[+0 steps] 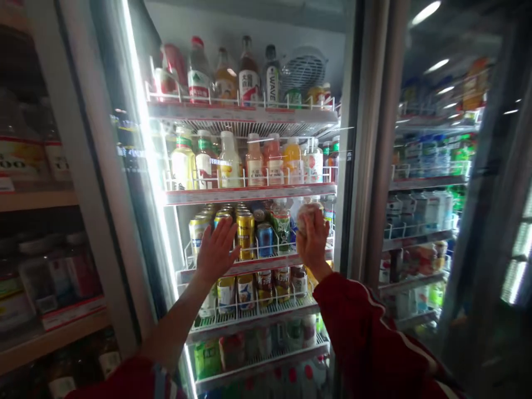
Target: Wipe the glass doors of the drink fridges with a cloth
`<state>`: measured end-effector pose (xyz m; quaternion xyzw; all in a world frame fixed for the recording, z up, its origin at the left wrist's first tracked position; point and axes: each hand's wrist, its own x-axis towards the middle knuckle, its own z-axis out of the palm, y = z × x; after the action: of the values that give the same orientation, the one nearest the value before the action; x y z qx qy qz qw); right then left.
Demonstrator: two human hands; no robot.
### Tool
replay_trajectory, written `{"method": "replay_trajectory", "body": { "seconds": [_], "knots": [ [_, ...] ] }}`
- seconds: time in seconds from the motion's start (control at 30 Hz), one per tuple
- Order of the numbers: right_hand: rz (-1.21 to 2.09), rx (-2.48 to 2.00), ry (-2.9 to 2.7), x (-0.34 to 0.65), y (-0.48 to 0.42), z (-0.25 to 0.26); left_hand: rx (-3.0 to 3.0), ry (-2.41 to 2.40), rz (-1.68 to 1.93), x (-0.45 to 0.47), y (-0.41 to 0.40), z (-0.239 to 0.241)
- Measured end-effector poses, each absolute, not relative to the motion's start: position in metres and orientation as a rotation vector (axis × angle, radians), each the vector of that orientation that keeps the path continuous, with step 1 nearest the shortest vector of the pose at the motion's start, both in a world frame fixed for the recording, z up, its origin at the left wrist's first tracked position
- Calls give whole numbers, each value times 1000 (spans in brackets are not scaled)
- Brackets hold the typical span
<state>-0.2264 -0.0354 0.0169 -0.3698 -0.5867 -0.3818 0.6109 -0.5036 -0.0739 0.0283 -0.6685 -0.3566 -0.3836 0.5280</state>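
I face an open drinks cooler with wire shelves [249, 194] full of bottles and cans. My left hand [216, 250] is spread open at the can shelf, its fingers against a gold can [245, 233] and a pale can [197, 230]. My right hand [312, 239] is closed round a pinkish can or bottle [306, 213] at the right end of the same shelf. A blue can [265, 239] and a green can [282, 227] stand between my hands. Both arms wear red sleeves.
The cooler door [108, 166] stands open at the left, with wooden shelves of jars [37, 199] behind it. A second, closed cooler [428, 183] full of drinks is on the right. Shelves of bottles sit above and below the cans.
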Motion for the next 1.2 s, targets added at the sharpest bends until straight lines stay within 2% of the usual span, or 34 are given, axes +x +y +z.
{"method": "replay_trajectory", "body": {
  "seconds": [0.2,0.47,0.77,1.0,1.2],
  "knots": [
    [-911,-814,-1493,-250,-39,17,-1628,-851,-960,-504,-74,29],
    [-752,-1019,-1089,-185,-18,34,-1620,-877,-1010,-495,-78,27],
    [-885,-765,-1529,-242,-37,36,-1647,-964,-1109,-447,-95,46],
    [-807,-907,-1137,-173,-8,64,-1550,-1059,-1177,-447,-85,41],
    [-881,-735,-1397,-229,-25,50,-1529,-1077,-1183,-440,-85,35]
  ]
}}
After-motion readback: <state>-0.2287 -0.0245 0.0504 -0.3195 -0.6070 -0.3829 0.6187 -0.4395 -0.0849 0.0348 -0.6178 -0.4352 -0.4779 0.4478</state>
